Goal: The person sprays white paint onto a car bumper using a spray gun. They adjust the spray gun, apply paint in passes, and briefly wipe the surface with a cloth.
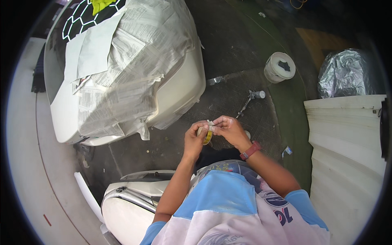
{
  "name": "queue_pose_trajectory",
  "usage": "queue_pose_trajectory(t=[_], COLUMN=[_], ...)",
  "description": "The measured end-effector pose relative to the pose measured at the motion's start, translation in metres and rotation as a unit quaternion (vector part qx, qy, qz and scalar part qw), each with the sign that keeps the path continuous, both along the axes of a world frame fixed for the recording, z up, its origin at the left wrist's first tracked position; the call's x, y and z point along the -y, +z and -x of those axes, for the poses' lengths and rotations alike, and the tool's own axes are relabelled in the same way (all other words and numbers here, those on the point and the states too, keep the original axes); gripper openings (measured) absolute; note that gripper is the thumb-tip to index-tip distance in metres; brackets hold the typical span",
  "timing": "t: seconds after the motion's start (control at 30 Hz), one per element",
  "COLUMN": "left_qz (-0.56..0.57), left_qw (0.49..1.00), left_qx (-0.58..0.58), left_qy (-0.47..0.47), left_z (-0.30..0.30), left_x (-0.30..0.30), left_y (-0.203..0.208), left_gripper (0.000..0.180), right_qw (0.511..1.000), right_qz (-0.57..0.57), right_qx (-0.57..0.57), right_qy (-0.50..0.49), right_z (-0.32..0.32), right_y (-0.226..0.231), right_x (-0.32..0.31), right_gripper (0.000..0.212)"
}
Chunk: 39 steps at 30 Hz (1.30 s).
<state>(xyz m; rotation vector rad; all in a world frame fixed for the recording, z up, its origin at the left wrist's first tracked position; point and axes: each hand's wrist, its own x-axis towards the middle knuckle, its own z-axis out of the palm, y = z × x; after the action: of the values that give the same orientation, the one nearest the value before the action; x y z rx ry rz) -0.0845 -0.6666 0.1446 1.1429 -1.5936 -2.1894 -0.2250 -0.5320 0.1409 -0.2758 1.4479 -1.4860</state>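
Observation:
In front of my body, my left hand [194, 139] is closed around a roll of tape [208, 138] with a yellow inner ring. My right hand [231, 130] meets it fingertip to fingertip, pinching a small whitish piece [210, 122] that looks like the loose tape end. Exactly where that piece joins the roll is hidden by the fingers. Ahead and to the left is a white vehicle body [183, 77], largely masked with newspaper sheets [134, 57] and clear film. A loose paper flap [144, 131] hangs from its lower edge, apart from my hands.
On the floor to the right are a spray gun with a white cup [259, 94] and a lidded white bucket [274, 73] with a dark scrap on top. Beyond stand a foil-covered object [345, 73] and a ridged white panel [347, 134]. Another white vehicle [126, 216] is close at my left.

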Motion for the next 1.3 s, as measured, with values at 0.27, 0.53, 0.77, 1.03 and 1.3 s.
queue_pose_trajectory(t=[0.27,0.53,0.77,1.03,1.3], left_qz=[0.088,0.153,0.093,0.027,0.091], left_qw=[0.994,0.969,0.955,0.894,0.86], left_qx=[0.029,0.125,0.241,0.419,0.472], left_qy=[-0.054,-0.151,-0.145,-0.158,-0.173], left_z=[-0.055,-0.079,-0.137,-0.276,-0.35], left_x=[0.11,0.175,0.185,0.187,0.182], left_y=[-0.034,-0.055,-0.106,-0.168,-0.177], left_gripper=[0.023,0.051,0.045,0.048,0.05], right_qw=[0.993,0.981,0.874,0.769,0.74], right_qz=[0.009,-0.083,-0.066,-0.075,-0.09], right_qx=[0.056,-0.14,-0.433,-0.604,-0.652], right_qy=[-0.107,-0.102,-0.211,-0.196,-0.142], right_z=[-0.062,-0.06,0.012,0.052,0.058], right_y=[-0.028,-0.049,-0.09,-0.102,-0.114], right_x=[0.111,0.18,0.253,0.286,0.287], right_gripper=[0.02,0.007,0.009,0.008,0.003])
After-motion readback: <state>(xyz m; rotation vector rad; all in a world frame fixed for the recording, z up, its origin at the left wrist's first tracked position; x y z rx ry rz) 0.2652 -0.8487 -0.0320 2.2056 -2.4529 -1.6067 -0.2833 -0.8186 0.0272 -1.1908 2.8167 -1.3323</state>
